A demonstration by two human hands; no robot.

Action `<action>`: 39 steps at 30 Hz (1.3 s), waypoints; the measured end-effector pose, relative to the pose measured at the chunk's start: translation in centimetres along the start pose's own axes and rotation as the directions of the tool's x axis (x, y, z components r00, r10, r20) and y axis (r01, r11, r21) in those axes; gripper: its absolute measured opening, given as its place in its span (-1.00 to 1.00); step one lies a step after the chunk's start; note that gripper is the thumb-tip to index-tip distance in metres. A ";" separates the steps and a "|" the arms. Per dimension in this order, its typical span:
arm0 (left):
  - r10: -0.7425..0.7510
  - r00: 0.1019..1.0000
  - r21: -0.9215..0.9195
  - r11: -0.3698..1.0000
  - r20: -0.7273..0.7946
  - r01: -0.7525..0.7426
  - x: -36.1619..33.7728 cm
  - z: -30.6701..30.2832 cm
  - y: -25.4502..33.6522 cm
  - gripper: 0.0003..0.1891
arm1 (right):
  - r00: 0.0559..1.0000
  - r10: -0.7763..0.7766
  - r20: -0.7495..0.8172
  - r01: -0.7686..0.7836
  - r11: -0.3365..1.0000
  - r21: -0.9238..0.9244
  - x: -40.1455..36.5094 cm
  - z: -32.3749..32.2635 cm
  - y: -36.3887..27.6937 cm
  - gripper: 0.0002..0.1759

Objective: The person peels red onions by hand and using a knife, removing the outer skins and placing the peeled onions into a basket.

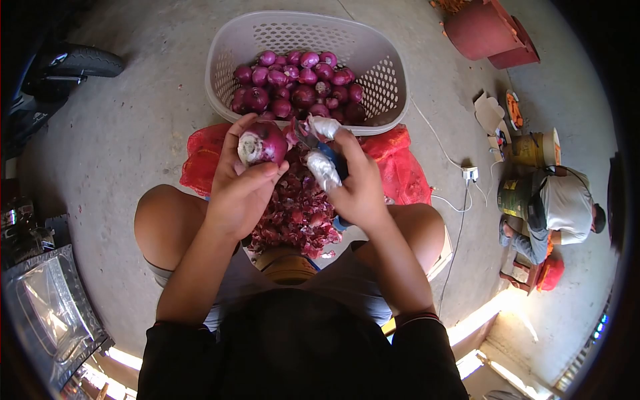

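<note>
In my left hand is a red onion, its pale root end facing left. My right hand grips a blue-handled knife, with its short dark blade close to the onion's right side. Silvery-white wrapping covers the thumb and index finger of that hand. Below both hands, a heap of onion skins lies between my knees. Just beyond them stands a grey plastic basket with many peeled, shiny red onions in it.
Red mesh sacking spreads under the basket's near side. To the right, a white cable runs to a power socket. A person sits bent over beside buckets. A motorcycle tyre is at the upper left.
</note>
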State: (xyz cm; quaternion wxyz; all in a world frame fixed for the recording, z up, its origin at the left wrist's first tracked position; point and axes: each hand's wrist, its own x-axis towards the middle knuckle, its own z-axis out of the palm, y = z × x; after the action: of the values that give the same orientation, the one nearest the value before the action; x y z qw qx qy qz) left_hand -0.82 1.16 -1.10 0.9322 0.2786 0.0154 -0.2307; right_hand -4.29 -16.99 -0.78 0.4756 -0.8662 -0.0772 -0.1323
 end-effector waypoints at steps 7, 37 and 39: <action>0.104 0.994 0.249 0.964 -0.011 -0.098 0.3 0.4 0.3 -0.37 | 0.968 0.154 0.198 -0.167 0.985 0.050 -0.1 -3.1 1.4 -0.34; -0.183 0.977 -0.048 0.981 0.113 0.190 -0.4 -0.2 -0.3 -0.41 | 0.990 0.040 -0.135 0.039 0.843 0.537 -0.4 0.2 1.4 -0.44; -0.174 0.980 -0.040 0.983 0.099 0.179 -0.3 -0.2 -0.2 -0.41 | 0.997 0.012 -0.075 0.027 0.863 0.504 -0.4 -0.4 1.4 -0.38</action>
State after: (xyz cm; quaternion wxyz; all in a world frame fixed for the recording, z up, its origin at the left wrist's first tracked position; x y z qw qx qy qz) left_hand -1.16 1.26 -1.34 0.9142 0.2421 0.0012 -0.3251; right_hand -4.37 -18.05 -1.87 0.6874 -0.7060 -0.0944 -0.1420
